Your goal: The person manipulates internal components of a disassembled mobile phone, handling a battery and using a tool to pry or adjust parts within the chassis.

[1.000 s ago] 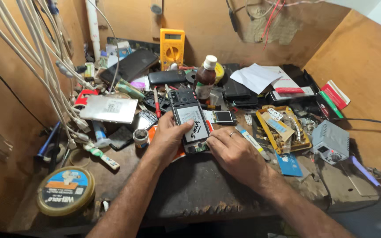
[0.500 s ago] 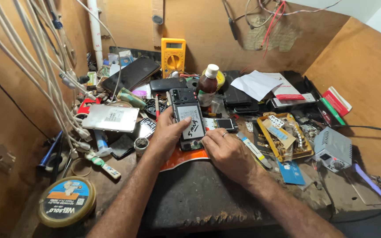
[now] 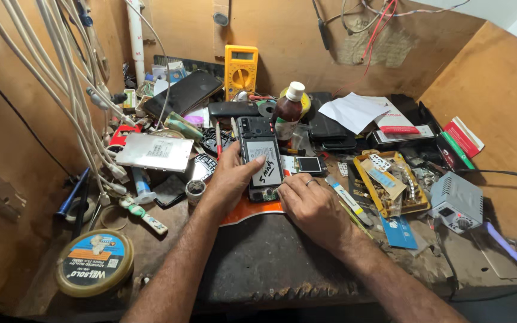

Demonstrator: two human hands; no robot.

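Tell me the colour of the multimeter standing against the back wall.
Yellow: the multimeter has a yellow casing, seen in the head view.

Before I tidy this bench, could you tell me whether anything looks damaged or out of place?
The phone under the left hand and right hand lies with its back cover off, its battery and boards bare. Around it the bench is strewn with loose parts, and its front edge looks chipped and worn. Nothing seems spilled.

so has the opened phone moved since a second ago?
No. The opened phone sits just below the brown bottle, as before; only the camera shifted.
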